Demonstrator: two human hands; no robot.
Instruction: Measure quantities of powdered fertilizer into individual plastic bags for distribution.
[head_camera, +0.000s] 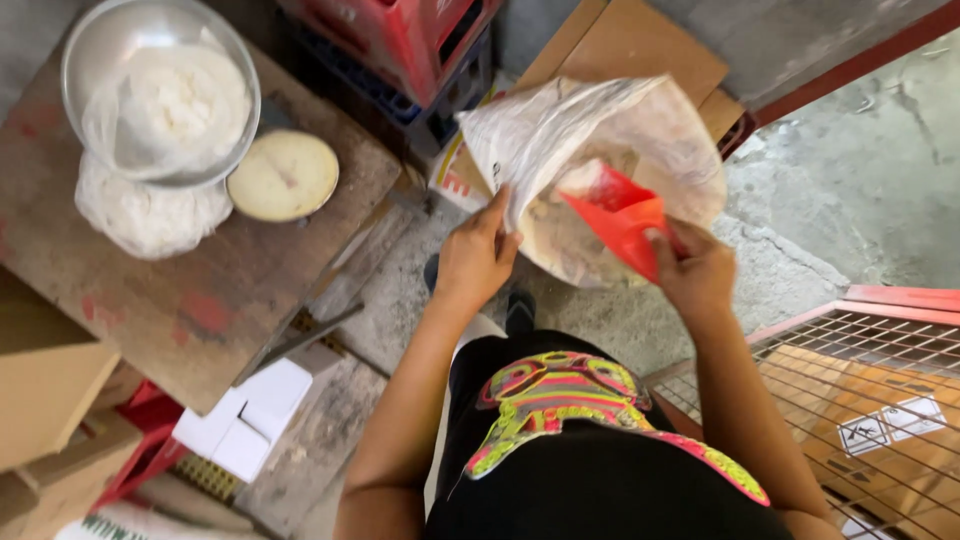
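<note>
Nearest to the camera is the person's black shirt (590, 470) with a bright pink and yellow pattern, and both bare arms reach forward from it. The left hand (478, 258) pinches the near edge of a big white sack (590, 150), fingers pressed together on the cloth, and it holds the mouth of the sack open. The right hand (697, 268) is closed around a red plastic scoop (615, 215), which is tilted with its front part inside the sack opening (what is in the scoop I cannot tell). The sack stands on the grey concrete floor (850, 170), in front of flat brown cardboard (640, 40). At the right is a red wire cage (880, 370) with cartons inside. At the left is a worn wooden table (220, 290); on it, further away, a round scale dial (283, 175) lies just beside a metal bowl (160, 90) that holds a clear bag of white powder. Red crates (400, 40) are behind.
</note>
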